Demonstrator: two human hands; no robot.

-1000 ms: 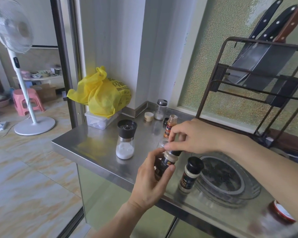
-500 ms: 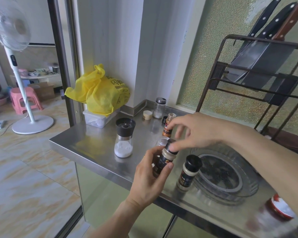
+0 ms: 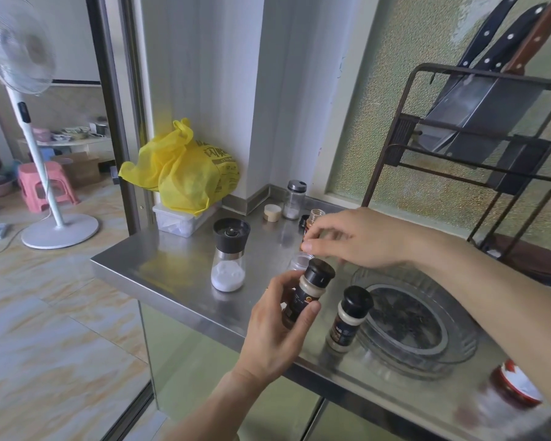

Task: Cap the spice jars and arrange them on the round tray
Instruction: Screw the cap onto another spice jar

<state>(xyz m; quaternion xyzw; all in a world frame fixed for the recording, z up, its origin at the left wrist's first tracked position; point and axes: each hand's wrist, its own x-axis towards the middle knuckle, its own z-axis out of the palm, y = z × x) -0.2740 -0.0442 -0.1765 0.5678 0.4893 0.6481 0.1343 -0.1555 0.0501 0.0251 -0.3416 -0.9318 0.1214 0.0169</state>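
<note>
My left hand grips a dark-labelled spice jar with a black cap on it, tilted, above the counter's front edge. My right hand hovers just above and behind that cap, fingers loosely curled, holding nothing. A second black-capped jar stands beside the round glass tray. Behind my right hand stands an uncapped orange jar, partly hidden, with a black cap next to it. A small clear jar sits open under my right hand.
A salt grinder stands left of the jars. A glass shaker and a beige lid sit near the corner. A red-lidded jar is at the right front. A knife rack rises behind the tray.
My right hand has let go of the black cap and lifted off it toward the back. The jar in my left hand now shows its cap fully seated.
</note>
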